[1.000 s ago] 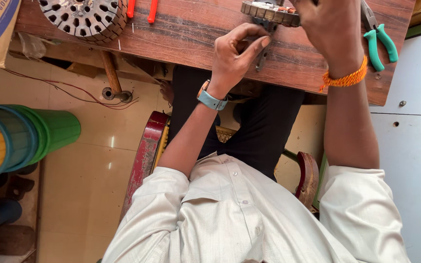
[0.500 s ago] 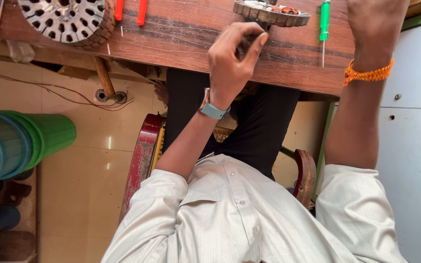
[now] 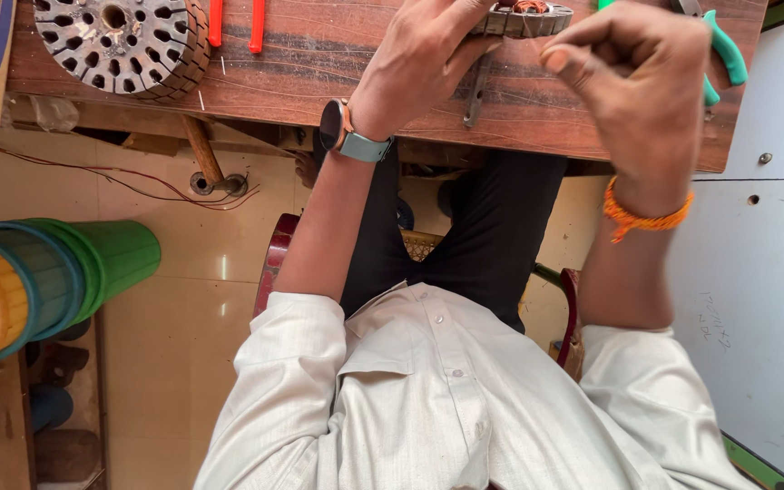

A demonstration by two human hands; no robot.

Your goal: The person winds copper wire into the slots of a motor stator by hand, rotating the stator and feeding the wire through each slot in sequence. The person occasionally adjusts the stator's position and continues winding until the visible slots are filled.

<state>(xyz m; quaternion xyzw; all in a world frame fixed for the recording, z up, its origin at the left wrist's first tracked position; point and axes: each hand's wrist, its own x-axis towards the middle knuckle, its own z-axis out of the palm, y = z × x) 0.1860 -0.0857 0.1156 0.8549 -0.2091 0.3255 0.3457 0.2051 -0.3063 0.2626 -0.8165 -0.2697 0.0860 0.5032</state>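
While your left hand presses down on the wound metal ring at the far edge of the wooden table, its fingers are closed over the ring's near rim. Judged from this pose, the grip keeps the ring from turning or sliding while the other hand works. A wristwatch sits on that forearm.

Your right hand is raised just beside the ring and above the table, thumb drawn against curled forefinger in a tight pinch. Whether a fine wire lies in that pinch cannot be told, since nothing shows between the fingertips. An orange thread band circles the wrist.

Green-handled pliers lie partly behind the right hand, within easy reach. Red-handled tools and a slotted round core rest well apart to the left, set aside from the work. Stacked plastic buckets lie on the floor at lower left.

Compared with half a second ago, the right hand has drawn back from the table's far side toward you and closed into the pinch. The left hand has kept its hold on the ring, and a green screwdriver then in view is now out of sight.
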